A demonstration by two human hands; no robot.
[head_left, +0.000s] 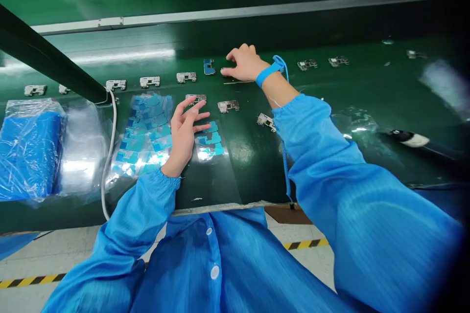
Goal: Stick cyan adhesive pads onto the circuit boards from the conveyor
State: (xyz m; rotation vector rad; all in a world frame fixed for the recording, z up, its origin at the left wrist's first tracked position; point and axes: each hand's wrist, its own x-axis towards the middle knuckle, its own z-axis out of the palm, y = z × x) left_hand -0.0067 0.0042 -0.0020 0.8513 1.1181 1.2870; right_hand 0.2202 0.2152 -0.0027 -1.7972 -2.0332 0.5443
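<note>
My left hand (184,129) lies open, fingers stretched flat, on a shiny sheet of blue stickers (210,142) on the green belt. Just past its fingertips sits a small metal board (196,98). My right hand (243,62), with a blue wrist strap (270,71), reaches farther out and rests fingers-down on the belt beside a blue-covered board (209,66). Its fingertips are bent and pressed on the surface; I cannot make out anything under them. More metal boards (228,105) lie between the two hands.
A row of small metal boards (150,81) runs along the belt, others at the right (307,64). A stack of sticker sheets (145,134) and blue bags in plastic (29,151) lie left. A black bar (51,58) crosses upper left. A tool (409,138) lies right.
</note>
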